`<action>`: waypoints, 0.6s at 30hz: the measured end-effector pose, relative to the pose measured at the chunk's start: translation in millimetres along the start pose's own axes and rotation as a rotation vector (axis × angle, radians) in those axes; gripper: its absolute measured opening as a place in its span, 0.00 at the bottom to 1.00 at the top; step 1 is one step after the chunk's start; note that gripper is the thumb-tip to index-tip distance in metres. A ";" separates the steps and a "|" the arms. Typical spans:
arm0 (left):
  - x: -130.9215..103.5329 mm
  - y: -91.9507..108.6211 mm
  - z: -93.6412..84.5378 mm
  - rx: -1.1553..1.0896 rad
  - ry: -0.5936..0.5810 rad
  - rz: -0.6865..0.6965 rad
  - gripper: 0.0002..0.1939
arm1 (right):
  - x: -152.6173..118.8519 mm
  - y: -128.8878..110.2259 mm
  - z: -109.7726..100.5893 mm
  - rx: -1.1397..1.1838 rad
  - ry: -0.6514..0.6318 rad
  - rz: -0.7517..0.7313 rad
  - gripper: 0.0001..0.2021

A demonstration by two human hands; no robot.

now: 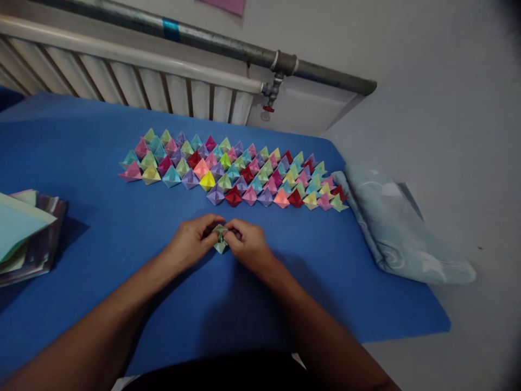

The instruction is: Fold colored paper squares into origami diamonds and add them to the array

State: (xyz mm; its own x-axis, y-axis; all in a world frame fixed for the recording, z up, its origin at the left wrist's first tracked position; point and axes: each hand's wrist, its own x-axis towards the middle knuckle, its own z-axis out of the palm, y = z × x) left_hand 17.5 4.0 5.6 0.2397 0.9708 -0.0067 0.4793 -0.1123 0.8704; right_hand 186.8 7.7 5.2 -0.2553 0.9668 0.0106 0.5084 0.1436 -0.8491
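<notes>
A small light green folded paper piece (220, 242) is pinched between my two hands, low over the blue table (163, 320). My left hand (192, 239) grips its left side with thumb and curled fingers. From the right, my right hand (247, 241) holds the other side, its thumb pressed on the paper. Just beyond my hands, several rows of folded paper pieces (232, 172) in pink, red, green, yellow, blue and purple stand side by side with their points up.
A stack of coloured paper (20, 228) lies at the left edge. On the right, a folded pale blue cloth (399, 228) rests against the wall. Behind the table are a white radiator (130, 87) and a metal pipe (228, 46) with a red-handled valve (268, 108).
</notes>
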 end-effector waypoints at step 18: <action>-0.3 4.5 4.8 -0.166 0.099 -0.070 0.14 | 1.3 1.0 -1.8 0.095 0.054 -0.022 0.06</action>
State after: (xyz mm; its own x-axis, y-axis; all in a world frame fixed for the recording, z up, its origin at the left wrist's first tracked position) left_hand 23.6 2.2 7.2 0.1229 0.9920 -0.0286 0.3440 -0.0155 0.9389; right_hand 188.5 9.6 5.3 -0.2195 0.9740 0.0563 0.4219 0.1468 -0.8947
